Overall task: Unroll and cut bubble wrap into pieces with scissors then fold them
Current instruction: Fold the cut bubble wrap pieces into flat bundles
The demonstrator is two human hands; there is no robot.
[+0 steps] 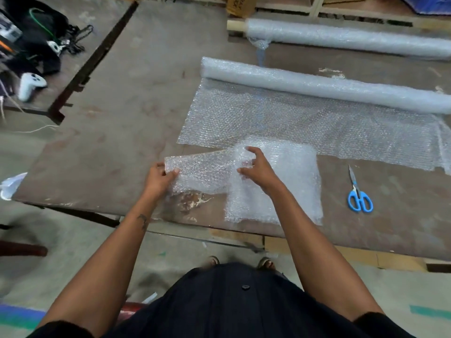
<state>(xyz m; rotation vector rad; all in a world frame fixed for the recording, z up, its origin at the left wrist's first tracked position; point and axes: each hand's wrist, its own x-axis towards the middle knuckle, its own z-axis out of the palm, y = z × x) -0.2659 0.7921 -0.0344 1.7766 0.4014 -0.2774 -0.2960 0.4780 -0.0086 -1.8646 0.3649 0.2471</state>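
Observation:
A cut piece of bubble wrap (202, 174) lies near the table's front edge, partly over a folded stack of bubble wrap (292, 181). My left hand (159, 178) pinches the piece's left edge. My right hand (256, 167) grips its bunched right part with curled fingers. Behind them a bubble wrap roll (317, 85) lies across the table, with its unrolled sheet (305, 125) spread toward me. Blue-handled scissors (358, 193) lie shut on the table, to the right of the stack.
A second bubble wrap roll (346, 36) on a cardboard core lies at the back. The brown table (122, 106) ends just in front of my hands. A white game controller (30, 85) and black bags (36, 37) lie at the far left.

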